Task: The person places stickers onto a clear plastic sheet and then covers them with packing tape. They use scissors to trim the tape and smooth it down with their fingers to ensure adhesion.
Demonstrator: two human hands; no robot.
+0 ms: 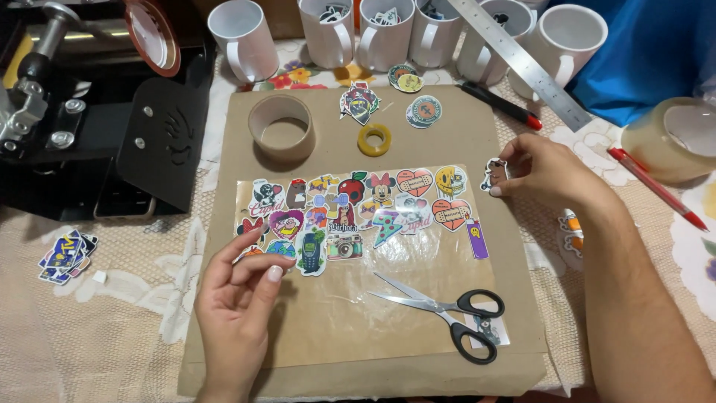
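Note:
A clear plastic sheet (388, 276) lies on a brown cardboard board (447, 119), its upper half covered with several colourful cut-out stickers (358, 205). My left hand (239, 295) rests at the sheet's lower left, thumb and fingertips touching the sticker at that corner. My right hand (541, 175) is at the board's right edge, pinching a small black-and-white sticker (494, 174) between thumb and fingers. Open black-handled scissors (447, 310) lie on the sheet's lower right.
A brown tape core (281, 127), a small yellow tape roll (374, 139) and loose stickers (359, 101) sit at the board's top. White mugs (242, 39) line the back, with a steel ruler (522, 63), red pens (656, 186), a clear tape roll (671, 138) and a black press machine (82, 112).

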